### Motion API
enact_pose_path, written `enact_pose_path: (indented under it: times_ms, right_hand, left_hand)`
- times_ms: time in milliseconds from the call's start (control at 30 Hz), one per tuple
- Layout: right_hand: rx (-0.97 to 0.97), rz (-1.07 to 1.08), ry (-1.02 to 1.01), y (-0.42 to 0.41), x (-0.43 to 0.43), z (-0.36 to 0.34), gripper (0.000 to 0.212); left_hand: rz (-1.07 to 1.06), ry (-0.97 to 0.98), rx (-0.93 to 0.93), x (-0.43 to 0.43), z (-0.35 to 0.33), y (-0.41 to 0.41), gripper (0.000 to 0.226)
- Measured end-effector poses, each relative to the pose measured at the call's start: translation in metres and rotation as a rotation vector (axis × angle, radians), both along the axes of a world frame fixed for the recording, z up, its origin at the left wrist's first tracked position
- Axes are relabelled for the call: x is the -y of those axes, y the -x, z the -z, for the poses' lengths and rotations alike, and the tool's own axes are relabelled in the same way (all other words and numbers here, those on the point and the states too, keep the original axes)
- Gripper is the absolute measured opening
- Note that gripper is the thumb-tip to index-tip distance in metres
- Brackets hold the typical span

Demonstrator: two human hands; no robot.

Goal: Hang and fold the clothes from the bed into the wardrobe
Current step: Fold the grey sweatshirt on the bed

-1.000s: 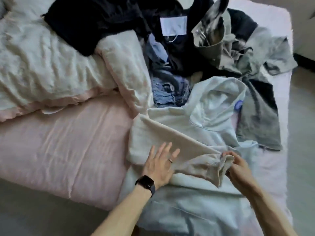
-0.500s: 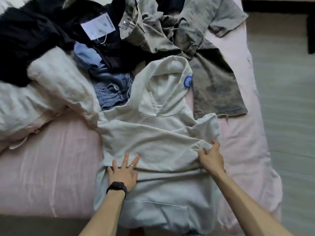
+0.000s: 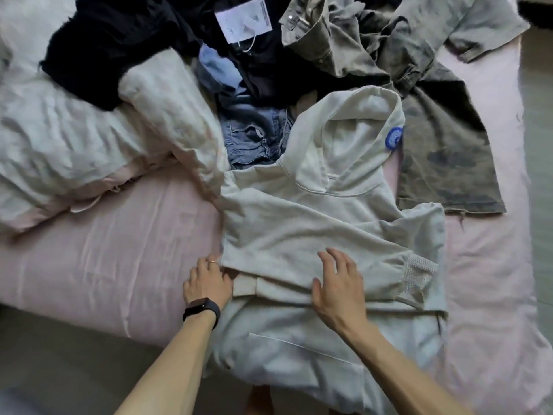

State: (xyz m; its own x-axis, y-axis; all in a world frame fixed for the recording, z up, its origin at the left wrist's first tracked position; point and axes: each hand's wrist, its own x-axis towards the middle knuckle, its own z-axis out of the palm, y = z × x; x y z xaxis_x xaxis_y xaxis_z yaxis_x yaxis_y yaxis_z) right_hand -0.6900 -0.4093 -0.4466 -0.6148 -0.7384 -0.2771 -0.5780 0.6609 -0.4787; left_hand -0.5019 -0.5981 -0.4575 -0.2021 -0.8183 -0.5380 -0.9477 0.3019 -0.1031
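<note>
A pale grey-white hoodie (image 3: pixel 302 226) lies face up on the pink bed (image 3: pixel 104 265), hood towards the far side, both sleeves folded across its chest. My left hand (image 3: pixel 208 283) with a black watch rests at the hoodie's left edge, fingertips tucked at the folded sleeve cuff. Spread fingers of my right hand (image 3: pixel 338 286) lie flat on the folded sleeves near the middle. The hoodie's hem hangs over the bed's near edge.
Behind the hoodie lie blue jeans (image 3: pixel 254 136), a dark garment with a white paper tag (image 3: pixel 243 22), black clothing (image 3: pixel 113 46) and grey mottled garments (image 3: pixel 443 151). A white duvet (image 3: pixel 74 145) is bunched at the left. Floor (image 3: pixel 538 145) runs along the right.
My right hand let go of the sleeve cuff at the right and moved left onto the hoodie's middle. My left hand slid left to the hoodie's edge.
</note>
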Motion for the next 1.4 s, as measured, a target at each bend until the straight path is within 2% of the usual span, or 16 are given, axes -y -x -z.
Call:
enact_pose_path:
  times_ms: [100,200,300,367,433,467,533,633,733,767,867,933,1133,1200,1300,1400]
  right_hand:
    - [0.119,-0.153,0.004,-0.022,0.05,0.006,0.056]
    - [0.055,-0.327,-0.008,-0.041,0.104,0.022,0.062]
    - [-0.016,-0.501,-0.178,-0.056,0.143,0.043,0.064]
    - [-0.026,-0.531,-0.271,-0.067,0.158,0.056,0.063]
    - [-0.056,-0.529,-0.331,-0.078,0.167,0.066,0.062]
    - [-0.08,-0.516,-0.345,-0.082,0.165,0.067,0.063]
    - [-0.129,-0.449,-0.295,-0.087,0.155,0.066,0.063]
    - [-0.181,-0.254,-0.215,-0.087,0.132,0.063,0.066]
    - [-0.252,-0.086,-0.347,-0.07,0.093,0.069,0.07]
    - [-0.247,-0.043,-0.412,-0.063,0.076,0.072,0.071]
    - [-0.192,0.025,-0.572,-0.041,0.019,0.076,0.075]
    - [-0.198,0.02,-0.642,-0.03,-0.009,0.073,0.079]
    - [-0.142,0.061,-0.646,-0.015,-0.01,0.062,0.077]
    - [-0.136,0.116,-0.694,-0.006,-0.026,0.055,0.077]
    - [-0.089,0.063,-0.763,0.005,-0.042,0.045,0.075]
    - [-0.15,0.112,-0.544,0.03,-0.019,0.023,0.056]
  left_hand:
    - [0.07,-0.008,-0.038,0.021,0.007,-0.005,0.039]
    - [0.149,0.04,-0.112,0.034,0.012,-0.021,0.028]
    - [0.103,0.032,-0.117,0.043,0.018,-0.047,0.026]
    - [0.067,0.009,-0.132,0.053,0.022,-0.065,0.026]
    - [0.04,-0.03,-0.234,0.061,0.029,-0.077,0.023]
    - [0.037,-0.045,-0.315,0.061,0.031,-0.078,0.027]
    - [0.065,-0.003,-0.519,0.059,0.03,-0.071,0.051]
    - [0.337,0.128,-0.674,0.064,0.035,-0.034,0.07]
    - [0.694,0.024,-0.508,0.075,0.052,0.008,0.068]
    - [0.707,-0.022,-0.423,0.08,0.061,0.015,0.067]
    - [0.542,-0.091,-0.221,0.09,0.079,0.019,0.07]
    - [0.526,-0.106,-0.155,0.093,0.077,0.022,0.072]
    - [0.583,-0.099,0.042,0.081,0.037,0.049,0.073]
    - [0.606,-0.097,0.068,0.067,0.021,0.063,0.072]
    - [0.629,-0.117,0.004,0.049,0.004,0.082,0.066]
    - [0.642,-0.043,-0.163,0.041,-0.009,0.107,0.055]
